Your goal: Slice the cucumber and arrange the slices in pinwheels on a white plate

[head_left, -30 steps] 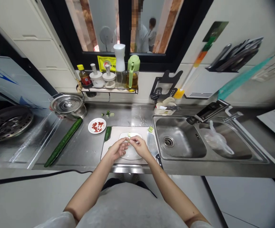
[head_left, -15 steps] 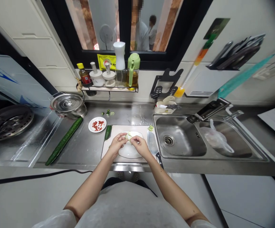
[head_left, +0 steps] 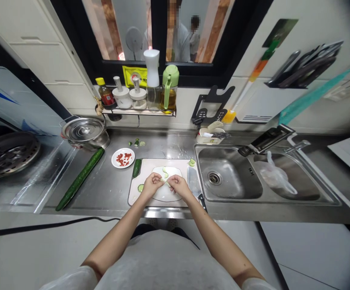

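Over the white plate (head_left: 166, 197) my left hand (head_left: 152, 184) and my right hand (head_left: 178, 185) meet with fingertips pinched together. A thin pale cucumber slice shows between them, partly hidden by the fingers. Just beyond the fingertips, cucumber slices (head_left: 165, 172) lie curved on the plate. Under the plate is a pale cutting board (head_left: 135, 192). It also carries a cut piece of cucumber (head_left: 137, 167) at upper left, a round slice (head_left: 140, 188) beside my left hand, a few slices (head_left: 191, 162) at upper right, and a kitchen knife (head_left: 194, 182) along the right side.
Left of the board are a small plate (head_left: 114, 160) of chopped red pieces, a whole cucumber (head_left: 80, 179) and a lidded steel pot (head_left: 85, 133). A double sink (head_left: 229, 177) lies to the right. Condiment bottles stand on a wall rack (head_left: 138, 112). People appear beyond the window.
Both hands have come slightly nearer to me and lower over the plate. The slices beyond the fingers and the round slice on the board now show more plainly.
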The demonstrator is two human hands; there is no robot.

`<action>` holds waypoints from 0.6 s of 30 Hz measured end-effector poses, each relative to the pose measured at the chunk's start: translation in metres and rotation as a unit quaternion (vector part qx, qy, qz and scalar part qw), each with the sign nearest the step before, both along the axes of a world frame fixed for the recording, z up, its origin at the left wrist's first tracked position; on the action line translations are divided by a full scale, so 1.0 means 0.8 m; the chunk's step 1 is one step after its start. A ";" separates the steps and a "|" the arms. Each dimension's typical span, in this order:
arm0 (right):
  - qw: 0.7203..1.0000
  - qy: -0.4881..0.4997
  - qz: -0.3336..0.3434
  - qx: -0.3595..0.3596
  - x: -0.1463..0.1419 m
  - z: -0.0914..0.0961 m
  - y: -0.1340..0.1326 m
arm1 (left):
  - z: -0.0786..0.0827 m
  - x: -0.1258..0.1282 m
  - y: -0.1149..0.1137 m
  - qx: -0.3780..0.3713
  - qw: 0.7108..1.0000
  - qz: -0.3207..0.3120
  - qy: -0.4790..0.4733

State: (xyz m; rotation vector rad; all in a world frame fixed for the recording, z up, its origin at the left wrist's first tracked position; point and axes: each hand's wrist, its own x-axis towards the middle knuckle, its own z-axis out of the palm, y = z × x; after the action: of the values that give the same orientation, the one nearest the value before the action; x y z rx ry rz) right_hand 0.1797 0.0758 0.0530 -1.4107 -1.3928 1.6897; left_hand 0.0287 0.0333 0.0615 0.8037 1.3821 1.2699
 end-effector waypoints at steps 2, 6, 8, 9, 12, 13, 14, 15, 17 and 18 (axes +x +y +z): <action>0.998 -0.044 0.010 0.041 0.001 -0.012 0.011 | -0.013 0.000 0.007 -0.001 0.999 0.002 0.036; 0.972 -0.169 0.045 0.156 0.002 -0.021 0.040 | -0.032 -0.001 0.029 -0.026 0.991 0.000 0.130; 0.954 -0.217 0.066 0.196 0.000 -0.019 0.052 | -0.036 -0.003 0.041 -0.048 0.981 -0.009 0.189; 0.946 -0.237 0.078 0.208 -0.002 -0.018 0.058 | -0.037 -0.004 0.046 -0.060 0.974 -0.014 0.218; 0.926 -0.289 0.111 0.218 -0.009 -0.016 0.072 | -0.034 -0.007 0.059 -0.101 0.950 -0.031 0.295; 0.920 -0.303 0.120 0.216 -0.012 -0.017 0.075 | -0.033 -0.008 0.062 -0.115 0.941 -0.036 0.316; 0.916 -0.315 0.129 0.213 -0.014 -0.019 0.079 | -0.032 -0.008 0.065 -0.128 0.933 -0.041 0.334; 0.912 -0.324 0.136 0.211 -0.017 -0.020 0.082 | -0.030 -0.008 0.067 -0.138 0.925 -0.046 0.351; 0.904 -0.340 0.148 0.211 -0.020 -0.024 0.087 | -0.028 -0.006 0.071 -0.154 0.911 -0.054 0.379; 0.900 -0.349 0.153 0.213 -0.022 -0.025 0.089 | -0.028 -0.005 0.072 -0.160 0.904 -0.056 0.393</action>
State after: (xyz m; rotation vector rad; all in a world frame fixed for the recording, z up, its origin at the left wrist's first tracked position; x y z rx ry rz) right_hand 0.1622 0.1473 0.0329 -1.6585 -2.3088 0.9349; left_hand 0.0246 0.0911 0.0393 1.2044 2.0745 0.5913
